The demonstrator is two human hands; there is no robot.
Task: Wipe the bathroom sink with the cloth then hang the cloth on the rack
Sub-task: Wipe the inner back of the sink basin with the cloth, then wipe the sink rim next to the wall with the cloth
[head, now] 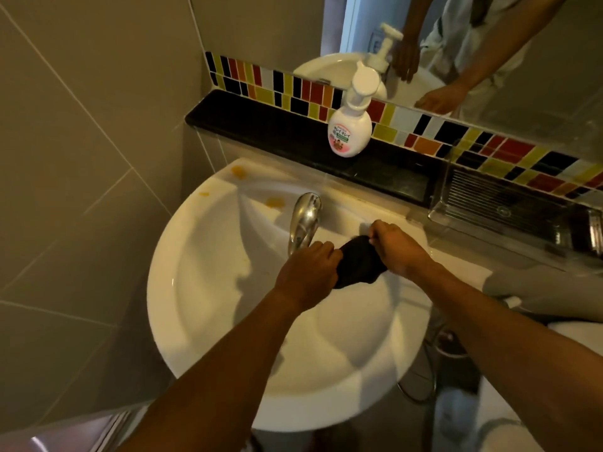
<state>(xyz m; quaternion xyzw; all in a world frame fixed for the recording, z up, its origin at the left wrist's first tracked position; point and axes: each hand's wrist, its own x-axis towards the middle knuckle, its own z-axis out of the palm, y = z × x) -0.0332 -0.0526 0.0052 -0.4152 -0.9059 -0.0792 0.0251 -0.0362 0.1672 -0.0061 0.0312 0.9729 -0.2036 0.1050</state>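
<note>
The dark cloth (359, 264) is bunched between the left hand (310, 275) and right hand (399, 247), each grip closed on it, over the sink (208, 321) near the tap (303, 223). The orange stains (274, 201) at the far left rim could be missed if wiping is kept central.

Cloth (359, 264), between the hands: black
Sink (202, 288), beneath the hands: white, orange stains
Soap bottle (349, 132), beyond the hands: white, pink label
Tile strip (489, 145): black, red, yellow, orange, white mosaic

The head camera looks steeply down, close over the white sink (208, 288), facing the mirror wall.
</note>
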